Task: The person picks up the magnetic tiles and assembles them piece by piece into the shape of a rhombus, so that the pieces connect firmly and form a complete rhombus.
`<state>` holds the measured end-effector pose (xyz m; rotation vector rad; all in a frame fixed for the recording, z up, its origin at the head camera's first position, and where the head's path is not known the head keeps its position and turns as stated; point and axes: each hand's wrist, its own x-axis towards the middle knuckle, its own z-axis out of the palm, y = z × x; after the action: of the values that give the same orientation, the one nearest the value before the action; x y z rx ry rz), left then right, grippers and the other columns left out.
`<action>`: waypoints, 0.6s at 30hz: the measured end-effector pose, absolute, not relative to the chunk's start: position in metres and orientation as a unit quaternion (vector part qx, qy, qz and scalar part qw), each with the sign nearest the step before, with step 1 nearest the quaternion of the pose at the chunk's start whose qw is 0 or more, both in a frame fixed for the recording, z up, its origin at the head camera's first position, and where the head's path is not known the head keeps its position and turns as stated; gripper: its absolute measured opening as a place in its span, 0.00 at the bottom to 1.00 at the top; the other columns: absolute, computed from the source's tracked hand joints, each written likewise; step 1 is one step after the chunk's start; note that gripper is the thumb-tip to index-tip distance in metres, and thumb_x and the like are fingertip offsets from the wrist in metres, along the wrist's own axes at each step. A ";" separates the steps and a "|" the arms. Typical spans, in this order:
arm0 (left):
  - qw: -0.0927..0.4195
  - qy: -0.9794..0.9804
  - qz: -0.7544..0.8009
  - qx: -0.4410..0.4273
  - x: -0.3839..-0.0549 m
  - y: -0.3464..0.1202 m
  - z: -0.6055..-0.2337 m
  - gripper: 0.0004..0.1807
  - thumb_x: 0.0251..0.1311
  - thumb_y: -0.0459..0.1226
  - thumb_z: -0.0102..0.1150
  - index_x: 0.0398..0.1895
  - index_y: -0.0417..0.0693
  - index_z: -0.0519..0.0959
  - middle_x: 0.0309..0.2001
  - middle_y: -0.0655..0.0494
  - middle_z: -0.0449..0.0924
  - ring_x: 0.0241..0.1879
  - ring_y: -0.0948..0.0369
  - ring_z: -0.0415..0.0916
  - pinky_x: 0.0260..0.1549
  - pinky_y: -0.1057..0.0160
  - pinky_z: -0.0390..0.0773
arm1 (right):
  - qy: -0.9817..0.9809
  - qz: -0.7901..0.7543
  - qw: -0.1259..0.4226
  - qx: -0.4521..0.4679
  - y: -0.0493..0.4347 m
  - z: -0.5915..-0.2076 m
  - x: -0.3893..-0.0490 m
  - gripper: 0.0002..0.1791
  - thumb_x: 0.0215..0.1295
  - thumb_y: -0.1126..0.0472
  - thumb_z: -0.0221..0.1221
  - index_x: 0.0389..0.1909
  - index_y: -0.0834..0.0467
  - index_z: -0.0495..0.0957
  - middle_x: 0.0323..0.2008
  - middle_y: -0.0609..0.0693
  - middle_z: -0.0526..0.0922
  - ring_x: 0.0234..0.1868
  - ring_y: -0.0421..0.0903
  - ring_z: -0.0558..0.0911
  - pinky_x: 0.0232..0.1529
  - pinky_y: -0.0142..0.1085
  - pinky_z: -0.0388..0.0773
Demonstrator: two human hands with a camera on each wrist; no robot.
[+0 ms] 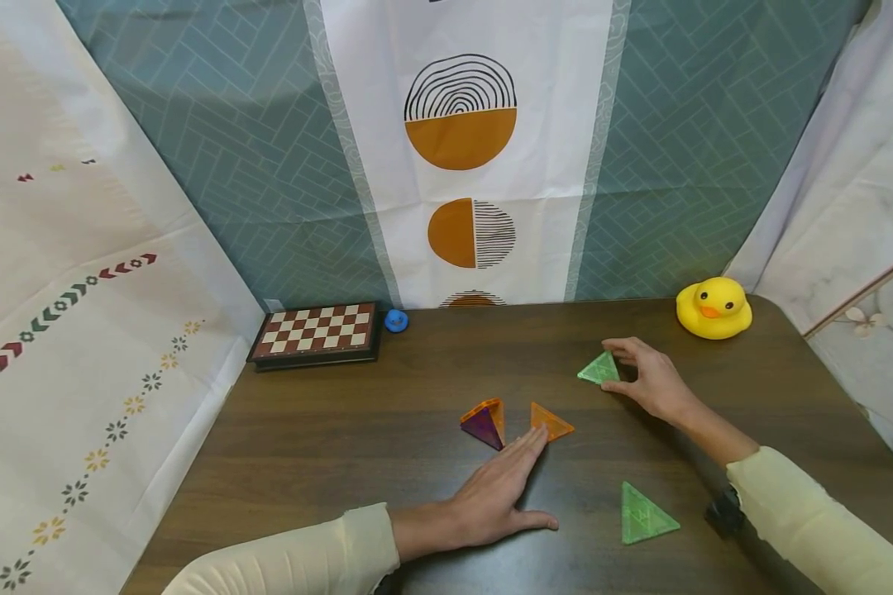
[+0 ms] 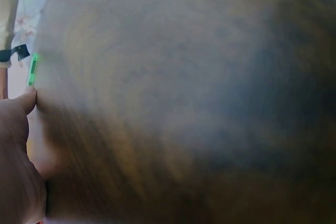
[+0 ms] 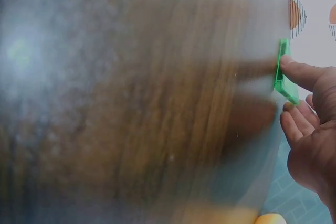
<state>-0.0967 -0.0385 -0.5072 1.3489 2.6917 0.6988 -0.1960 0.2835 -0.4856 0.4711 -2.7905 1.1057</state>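
Item 1: green triangular tile [image 1: 599, 369], pinched at its edges by my right hand [image 1: 655, 382]; thumb and fingers parted only by the tile, the palm bare. Whether it touches the table [image 1: 305, 471], I cannot tell. Clock directions run from this tile in the head view.

Step in hand, by my judgement: handling this tile, lifting or placing uncertain. The next move seems to call for a steady edge pinch and light left fingertips, lest the orange tile slide.

Item 2: orange triangular tile [image 1: 552, 423], between seven and eight o'clock, flat. My left hand [image 1: 497, 497], fingers straight, thumb spread, gripping nothing, has its fingertips at the tile's near edge, apparently touching.

Item 3: orange-and-purple piece [image 1: 484, 423], eight o'clock, beside item 2, apart.

Item 4: second green tile [image 1: 646, 516], past five o'clock, unheld.

Item 5: yellow duck [image 1: 714, 309], two o'clock.

Item 6: checkered board [image 1: 316, 332], nine o'clock, well apart; blue object [image 1: 396, 321] just beside it.
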 end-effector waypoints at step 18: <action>0.027 0.870 0.222 0.439 -0.097 -0.039 -0.508 0.63 0.65 0.62 0.69 0.86 0.37 0.45 0.85 0.41 0.48 0.83 0.55 0.46 0.79 0.56 0.54 | -0.925 0.350 0.041 0.139 0.280 -0.483 -0.199 0.37 0.57 0.68 0.78 0.67 0.71 0.76 0.58 0.68 0.77 0.47 0.63 0.86 0.48 0.56 0.86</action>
<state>-0.0970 -0.0385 -0.5077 1.3569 2.6875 0.6870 -0.1991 0.2803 -0.4825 0.4246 -2.8337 1.0723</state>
